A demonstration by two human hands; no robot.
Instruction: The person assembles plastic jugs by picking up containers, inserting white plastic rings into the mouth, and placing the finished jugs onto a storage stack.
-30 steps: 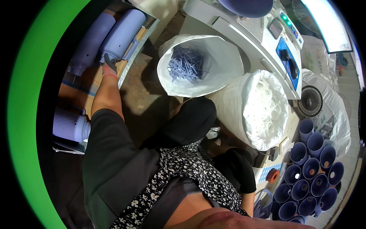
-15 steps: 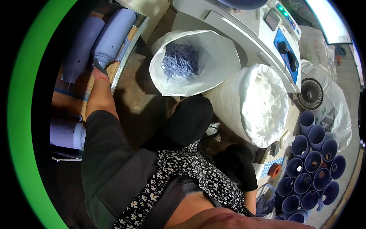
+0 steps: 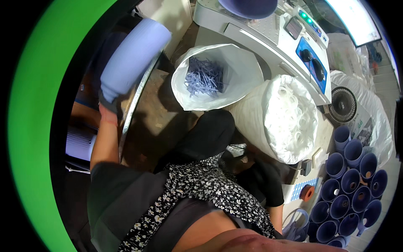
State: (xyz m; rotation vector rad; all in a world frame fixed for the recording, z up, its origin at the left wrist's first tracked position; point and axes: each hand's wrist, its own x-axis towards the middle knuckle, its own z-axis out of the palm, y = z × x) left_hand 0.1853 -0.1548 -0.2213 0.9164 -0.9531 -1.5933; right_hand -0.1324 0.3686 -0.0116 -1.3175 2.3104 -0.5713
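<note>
At the upper left, my left hand (image 3: 108,110) is closed around the neck of a large lavender plastic bottle (image 3: 135,56). The bottle is tilted, its wide base toward the upper right, above the edge of a metal-rimmed rack (image 3: 136,94). Something dark covers part of that hand's fingers. Another lavender bottle (image 3: 79,144) lies on its side in the rack, below my left wrist. Only a piece of my right forearm (image 3: 275,216) shows at the lower right; the right hand itself is out of sight.
In front stands a white sack (image 3: 247,75) with lavender plastic strips, beside another sack (image 3: 252,111) full of white rings. A white machine (image 3: 260,46) with a blue knob panel (image 3: 312,63) is behind them. Several lavender tubes (image 3: 339,206) stand at right, near a round fan (image 3: 342,104).
My left hand has lifted the lavender bottle up from the rack, closer to the view and slightly right. The whole view has shifted a little.
</note>
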